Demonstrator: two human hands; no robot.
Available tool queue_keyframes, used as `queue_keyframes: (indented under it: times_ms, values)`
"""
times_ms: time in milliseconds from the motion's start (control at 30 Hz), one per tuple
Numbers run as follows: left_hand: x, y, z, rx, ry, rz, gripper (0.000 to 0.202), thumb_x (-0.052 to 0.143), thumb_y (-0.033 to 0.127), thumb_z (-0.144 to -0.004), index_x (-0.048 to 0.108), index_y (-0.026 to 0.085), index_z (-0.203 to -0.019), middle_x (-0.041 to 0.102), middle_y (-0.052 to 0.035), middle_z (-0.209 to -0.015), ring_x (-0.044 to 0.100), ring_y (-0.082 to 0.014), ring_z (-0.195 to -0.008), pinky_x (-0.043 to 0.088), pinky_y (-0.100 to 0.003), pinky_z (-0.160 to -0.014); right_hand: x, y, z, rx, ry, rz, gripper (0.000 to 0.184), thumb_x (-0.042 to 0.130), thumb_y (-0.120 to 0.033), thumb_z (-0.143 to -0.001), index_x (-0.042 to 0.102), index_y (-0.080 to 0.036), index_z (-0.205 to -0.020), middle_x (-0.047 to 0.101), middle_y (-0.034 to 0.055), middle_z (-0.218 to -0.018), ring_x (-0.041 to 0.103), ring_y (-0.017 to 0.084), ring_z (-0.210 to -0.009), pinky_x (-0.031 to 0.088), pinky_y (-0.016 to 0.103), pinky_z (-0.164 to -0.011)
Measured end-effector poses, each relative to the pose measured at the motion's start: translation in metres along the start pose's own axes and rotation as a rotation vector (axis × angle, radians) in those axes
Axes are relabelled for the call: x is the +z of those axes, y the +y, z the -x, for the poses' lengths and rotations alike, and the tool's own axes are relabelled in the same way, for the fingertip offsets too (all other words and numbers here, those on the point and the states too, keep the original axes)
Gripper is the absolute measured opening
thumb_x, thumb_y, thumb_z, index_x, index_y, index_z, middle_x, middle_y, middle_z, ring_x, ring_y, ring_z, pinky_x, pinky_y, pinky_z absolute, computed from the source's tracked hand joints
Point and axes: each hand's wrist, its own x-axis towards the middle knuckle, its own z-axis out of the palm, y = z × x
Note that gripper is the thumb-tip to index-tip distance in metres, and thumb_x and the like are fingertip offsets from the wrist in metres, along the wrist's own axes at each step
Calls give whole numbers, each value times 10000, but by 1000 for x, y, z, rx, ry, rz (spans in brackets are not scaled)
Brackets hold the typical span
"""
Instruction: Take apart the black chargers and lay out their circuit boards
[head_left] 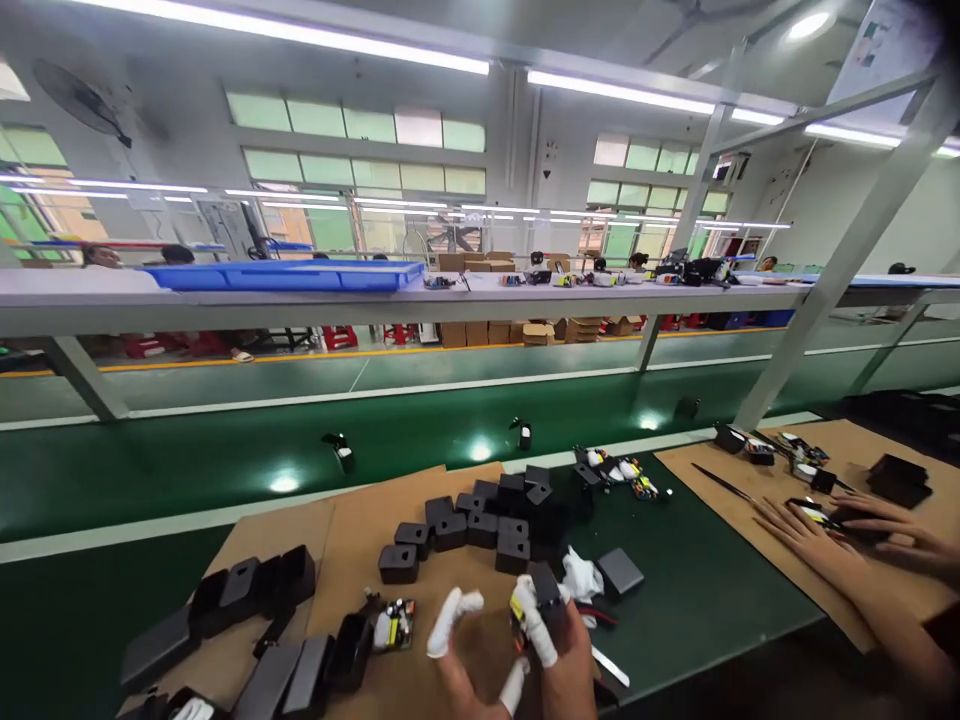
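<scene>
My right hand (568, 665) sits at the bottom centre, with white finger cots on, closed round a small black housing (547, 593) that has a yellow-tipped part at its left side. My left hand (463, 672) is just to its left. Its cot-covered forefinger is raised, the fingers are apart, and nothing is in it. Both hands hover over a brown cardboard sheet (360, 530). A loose circuit board (394, 625) lies just left of my left hand. A crumpled white rag (582, 576) and a grey flat plate (621, 572) lie just beyond my right hand.
Several black housings (487, 520) cluster on the cardboard ahead, with longer black covers (255, 590) at the left. A green conveyor belt (225, 460) runs behind. A co-worker's hands (825, 535) rest on a second cardboard sheet at the right. A blue tray (285, 275) sits on the upper shelf.
</scene>
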Motion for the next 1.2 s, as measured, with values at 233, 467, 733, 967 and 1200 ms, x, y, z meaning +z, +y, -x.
queue_keyframes:
  times_ms: [233, 467, 733, 967, 1200]
  values:
    - [-11, 8, -43, 68, -183, -127, 506, 743, 451, -918, 567, 253, -1348, 651, -99, -1265, 724, -298, -1123, 603, -557, -1031, -11, -11, 5, 63, 86, -207, 725, 961, -654, -681, 750, -257, -1250, 830, 108, -1126, 785, 277, -959, 646, 410, -842]
    - [-16, 67, -39, 281, -660, -36, 343, 762, 331, -932, 687, 289, -1265, 716, -63, -1121, 725, -249, -1027, 634, -399, -918, -35, -51, 26, 17, 141, -53, 462, 926, -557, -771, 803, -195, -1028, 814, 83, -967, 737, 232, -827, 611, 342, -760]
    - [15, 50, 28, 81, -469, 359, 213, 804, 209, -892, 778, 241, -1101, 752, -54, -988, 743, -189, -885, 639, -293, -804, -45, -85, 39, 165, -61, 221, 438, 889, -581, -809, 815, -183, -976, 791, 63, -876, 660, 187, -674, 511, 248, -547]
    - [15, 76, 40, -760, -362, 962, 310, 878, 442, -830, 756, 193, -969, 769, -51, -922, 737, -201, -862, 597, -332, -846, -77, -48, 69, 134, -49, -4, 654, 978, -579, -676, 792, -252, -1211, 806, 143, -1226, 774, 344, -1047, 634, 449, -873]
    - [7, 60, 17, -358, -378, 300, 343, 774, 479, -922, 683, 211, -1116, 704, -86, -1054, 684, -243, -971, 582, -424, -908, -96, -48, 78, -9, 203, 59, 610, 1027, -353, -624, 772, -239, -1166, 807, 99, -1055, 754, 261, -892, 639, 391, -774]
